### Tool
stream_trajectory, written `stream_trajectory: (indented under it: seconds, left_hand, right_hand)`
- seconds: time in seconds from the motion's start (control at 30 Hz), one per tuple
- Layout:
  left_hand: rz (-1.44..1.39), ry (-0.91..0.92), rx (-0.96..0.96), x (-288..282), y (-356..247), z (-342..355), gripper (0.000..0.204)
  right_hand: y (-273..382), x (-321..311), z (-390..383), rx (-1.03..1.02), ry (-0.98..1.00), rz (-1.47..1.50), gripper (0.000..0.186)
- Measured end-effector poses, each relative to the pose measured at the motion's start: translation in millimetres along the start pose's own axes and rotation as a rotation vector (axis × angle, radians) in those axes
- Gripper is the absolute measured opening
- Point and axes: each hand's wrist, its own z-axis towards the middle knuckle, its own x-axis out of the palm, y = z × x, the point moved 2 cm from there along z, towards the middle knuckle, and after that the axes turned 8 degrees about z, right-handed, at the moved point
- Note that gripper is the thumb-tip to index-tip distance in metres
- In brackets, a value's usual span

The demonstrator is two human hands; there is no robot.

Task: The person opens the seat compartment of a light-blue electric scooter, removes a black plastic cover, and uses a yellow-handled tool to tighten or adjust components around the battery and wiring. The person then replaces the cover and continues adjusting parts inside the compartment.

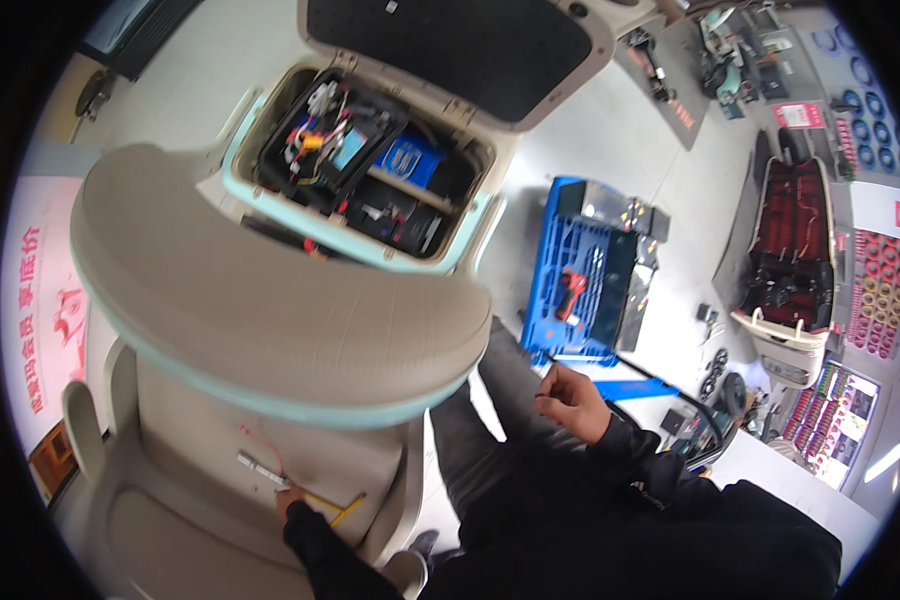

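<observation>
Left hand: at the lower left of the frame, the left hand (292,500) is down at the beige panel (195,435), its fingertips by the near end of a slim grey-white strip (260,467). I cannot tell whether its grip is closed on the strip or only resting there.
Strip: lower left of the frame, lying tilted on the panel, with a thin red wire (260,435) near its upper end.
Yellow tool: a T-shaped yellow tool (345,508), just right of the left hand.
Right hand: right of lower centre, the right hand (576,403) is raised with its fingers curled in and the tips together — whether something small is pinched there is unclear.
Seat: the beige seat (280,300) spreads across the left and centre, above the strip.
Compartment: upper centre, the mint-edged compartment (345,241) stands with its lid (450,45) up, loose wiring (315,140) inside.
Cart: right of centre, a blue cart (544,280) bears a red power tool (571,295).
Step in hand: probably handling the strip at the panel.
Next move: calls for a sure fingertip hold — and care for the thin wire.
</observation>
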Motion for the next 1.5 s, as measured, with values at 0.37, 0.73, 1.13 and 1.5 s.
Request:
stream_trajectory:
  seconds: [0.37, 0.73, 1.13, 1.5]
  left_hand:
    - [-1.082, -0.871, 0.706, -546, -202, -196, 0.023]
    - [-0.624, -0.84, 0.915, -653, -489, -165, 0.038]
    - [-0.735, -0.787, 0.729, -666, -472, -162, 0.033]
    - [-0.757, -0.766, 0.716, -666, -467, -158, 0.033]
  right_hand:
    - [167, -30, 259, -0.514, -0.251, -0.862, 0.026]
    - [54, -24, 496, -0.379, -0.107, -1.867, 0.025]
    - [56, -16, 498, -0.159, 0.011, -1.879, 0.021]
    - [62, -8, 489, -0.226, 0.004, -1.875, 0.024]
